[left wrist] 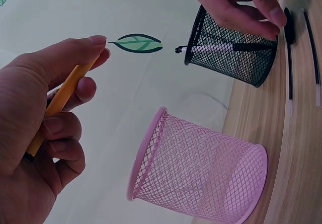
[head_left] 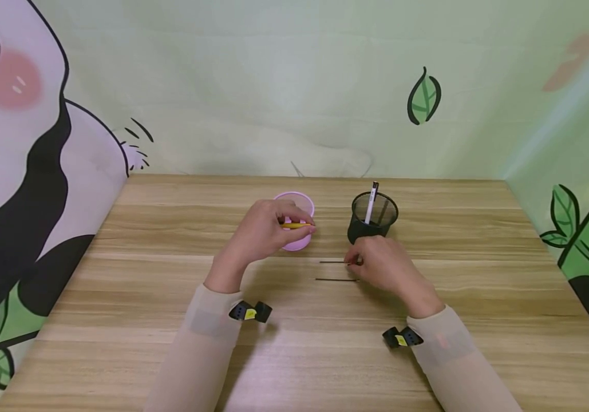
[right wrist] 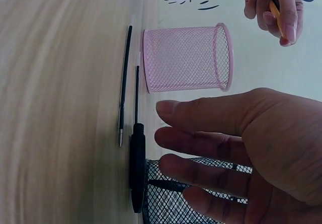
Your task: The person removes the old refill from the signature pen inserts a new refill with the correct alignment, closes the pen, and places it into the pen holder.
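My left hand (head_left: pixel 258 234) pinches a slim yellow-orange pen (left wrist: pixel 66 90) between thumb and fingers, in the air above a pink mesh cup (left wrist: pixel 211 168). A black mesh cup (head_left: pixel 366 232) stands to the right, holding a white pen (head_left: pixel 371 203) with a black lower part. My right hand (head_left: pixel 384 268) is low in front of that cup, fingers apart. Beside its fingertips lies a thick black barrel (right wrist: pixel 137 168) with a thin dark rod sticking out of it. Parallel to this, nearer me, rests a thin black refill (right wrist: pixel 125 78) with a silvery tip.
Everything stands on a wood-grain table (head_left: pixel 294 355). Behind it hangs a pale green backdrop (head_left: pixel 253 103) with a panda and leaf print. A small black wrist camera (head_left: pixel 250 312) sits at the left sleeve, another (head_left: pixel 402 337) at the right.
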`<action>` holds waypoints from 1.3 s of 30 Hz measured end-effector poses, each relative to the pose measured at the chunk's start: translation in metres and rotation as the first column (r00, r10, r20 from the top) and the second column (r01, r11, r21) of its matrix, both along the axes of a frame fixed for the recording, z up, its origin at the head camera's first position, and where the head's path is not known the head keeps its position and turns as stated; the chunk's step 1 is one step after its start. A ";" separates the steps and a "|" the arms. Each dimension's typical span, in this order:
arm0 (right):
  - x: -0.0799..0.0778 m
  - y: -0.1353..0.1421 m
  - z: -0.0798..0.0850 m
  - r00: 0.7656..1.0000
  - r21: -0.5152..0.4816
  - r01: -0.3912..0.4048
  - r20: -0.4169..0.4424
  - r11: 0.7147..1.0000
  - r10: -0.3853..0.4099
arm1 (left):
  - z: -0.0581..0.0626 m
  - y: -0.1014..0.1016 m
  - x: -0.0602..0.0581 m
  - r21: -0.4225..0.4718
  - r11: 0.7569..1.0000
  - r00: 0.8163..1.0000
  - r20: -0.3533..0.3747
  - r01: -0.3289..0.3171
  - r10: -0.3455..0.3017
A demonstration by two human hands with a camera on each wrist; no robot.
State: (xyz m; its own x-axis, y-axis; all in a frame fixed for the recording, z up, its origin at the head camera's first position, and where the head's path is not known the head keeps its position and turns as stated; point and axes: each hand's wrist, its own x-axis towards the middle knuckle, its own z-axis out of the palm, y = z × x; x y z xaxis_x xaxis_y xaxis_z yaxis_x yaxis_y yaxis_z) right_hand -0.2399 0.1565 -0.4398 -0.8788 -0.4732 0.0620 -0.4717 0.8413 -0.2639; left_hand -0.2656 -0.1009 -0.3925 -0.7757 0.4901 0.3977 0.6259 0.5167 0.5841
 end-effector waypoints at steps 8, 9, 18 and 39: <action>0.002 0.000 0.001 0.991 0.010 -0.049 0.122 0.999 0.047 | 0.001 0.000 0.000 -0.005 1.000 1.000 0.003 -0.009 0.009; 0.002 0.000 0.001 0.990 0.009 -0.055 0.130 0.998 0.054 | 0.001 0.001 0.000 -0.005 1.000 1.000 0.006 -0.010 0.010; 0.003 -0.002 -0.003 0.983 0.018 -0.063 0.176 0.998 0.059 | 0.002 0.001 0.001 -0.017 0.999 0.999 0.017 -0.027 0.027; 0.004 -0.006 -0.008 0.973 0.094 -0.120 0.208 0.988 0.098 | 0.002 0.003 0.001 -0.035 0.998 0.997 0.049 -0.050 0.052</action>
State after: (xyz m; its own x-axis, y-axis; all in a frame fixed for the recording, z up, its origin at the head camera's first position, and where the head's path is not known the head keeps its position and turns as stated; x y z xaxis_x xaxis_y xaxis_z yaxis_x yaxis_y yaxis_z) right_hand -0.2361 0.1505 -0.4477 -0.8106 -0.5614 -0.1665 -0.5084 0.8158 -0.2758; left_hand -0.2645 -0.0983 -0.3907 -0.8183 0.4621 0.3419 0.5691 0.5673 0.5952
